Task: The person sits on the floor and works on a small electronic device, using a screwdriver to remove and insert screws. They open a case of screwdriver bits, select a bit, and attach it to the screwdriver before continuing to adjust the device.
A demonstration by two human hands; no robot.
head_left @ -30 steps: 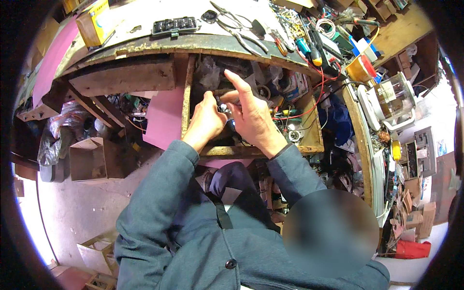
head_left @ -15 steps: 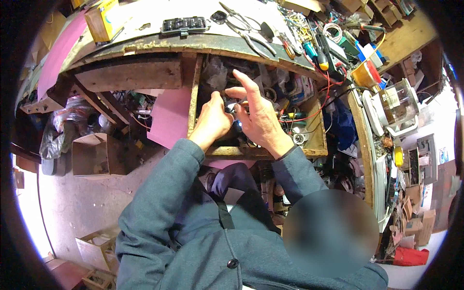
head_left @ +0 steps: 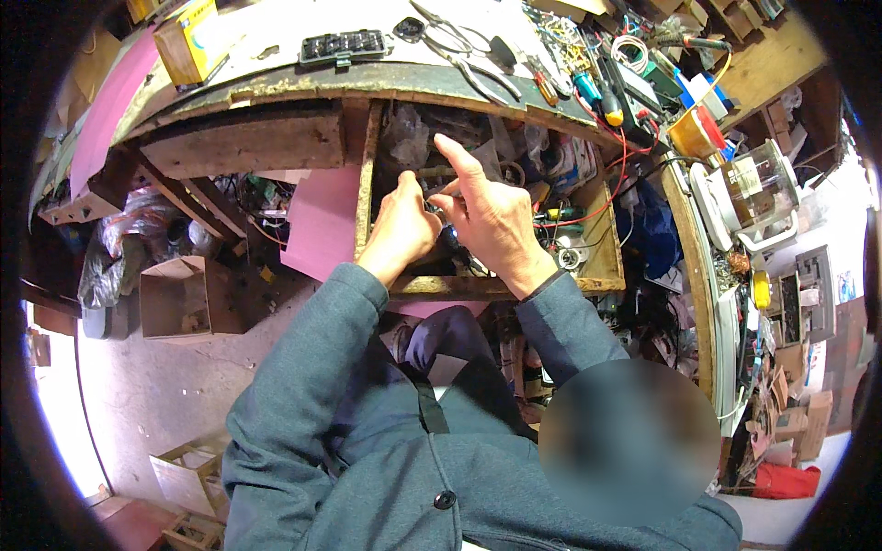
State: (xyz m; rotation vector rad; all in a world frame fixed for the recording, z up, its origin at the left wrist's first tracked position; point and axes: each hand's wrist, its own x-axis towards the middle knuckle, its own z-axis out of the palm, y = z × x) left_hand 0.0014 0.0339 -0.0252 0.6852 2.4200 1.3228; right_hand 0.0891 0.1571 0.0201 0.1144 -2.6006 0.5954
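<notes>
Over an open wooden drawer, my two hands meet close together. My left hand is closed, its thumb and curled fingers pressed around something small that they mostly hide. My right hand touches the same spot from the right. Its index finger points up and away, while the thumb and another finger come together in a pinch beside my left fingertips. What lies between them is too small and covered to name. Beneath the hands, the drawer holds a clear plastic bag, a green-handled tool and a round white part.
On the bench above lie a black compartment box, pliers, screwdrivers and a yellow box. A red wire hangs into the drawer. An open cardboard box stands on the floor at left.
My right thumb and fingers have shifted slightly against the left fingertips, and its index finger has tilted a little left. The view has moved slightly. Both hands stay over the drawer.
</notes>
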